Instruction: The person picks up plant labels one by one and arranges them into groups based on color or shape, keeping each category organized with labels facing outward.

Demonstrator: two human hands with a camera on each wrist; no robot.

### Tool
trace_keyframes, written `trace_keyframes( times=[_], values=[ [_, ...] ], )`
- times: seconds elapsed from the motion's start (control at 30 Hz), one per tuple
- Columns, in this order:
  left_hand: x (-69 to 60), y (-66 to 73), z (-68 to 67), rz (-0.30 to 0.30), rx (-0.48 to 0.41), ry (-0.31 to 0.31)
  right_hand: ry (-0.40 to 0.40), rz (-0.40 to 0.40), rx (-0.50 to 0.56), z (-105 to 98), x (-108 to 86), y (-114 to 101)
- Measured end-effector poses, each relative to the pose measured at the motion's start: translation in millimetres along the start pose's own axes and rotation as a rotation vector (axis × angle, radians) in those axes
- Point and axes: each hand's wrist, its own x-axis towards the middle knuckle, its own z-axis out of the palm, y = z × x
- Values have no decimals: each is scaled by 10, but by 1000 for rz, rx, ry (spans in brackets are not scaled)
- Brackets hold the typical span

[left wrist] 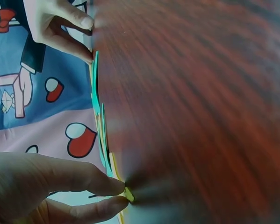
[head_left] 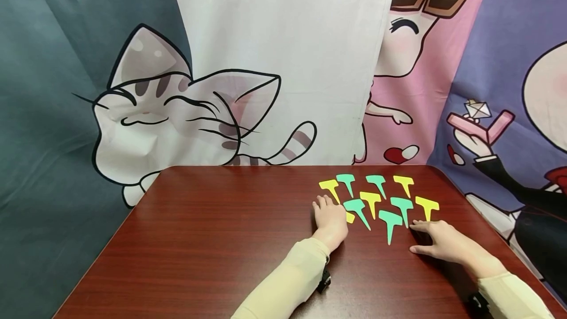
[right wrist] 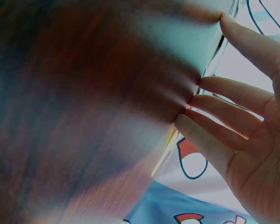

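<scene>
T-shaped tags, yellow (head_left: 370, 198) and green (head_left: 390, 219), lie on the right half of the brown table. My left hand (head_left: 330, 223) is at their left side; in the left wrist view its thumb and finger pinch a small yellow piece (left wrist: 129, 194) at the tabletop. Beside that hand a yellow tag (head_left: 350, 217) shows only in part, the rest hidden by the hand and a green tag (head_left: 357, 207). My right hand (head_left: 447, 242) rests its spread fingertips on the table, just below a yellow tag (head_left: 427, 205); in the right wrist view the hand (right wrist: 242, 112) holds nothing.
The reddish-brown table (head_left: 199, 240) reaches back to a hanging cloth (head_left: 283, 23) printed with cartoon figures. More tags lie along the back, among them a green one (head_left: 376, 180) and a yellow one (head_left: 403, 181). Dark wrist devices show under both sleeves.
</scene>
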Motion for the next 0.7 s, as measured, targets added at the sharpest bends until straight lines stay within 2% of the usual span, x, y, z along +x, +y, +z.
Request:
trace_keyframes(
  times=[0.2,0.7],
  values=[
    [26,-24,1,-8,-50,-5,20,-10,-2,-5,-4,-4],
    [72,-83,19,-39,-79,-50,-4,-4,4,-8,2,-7]
  ],
)
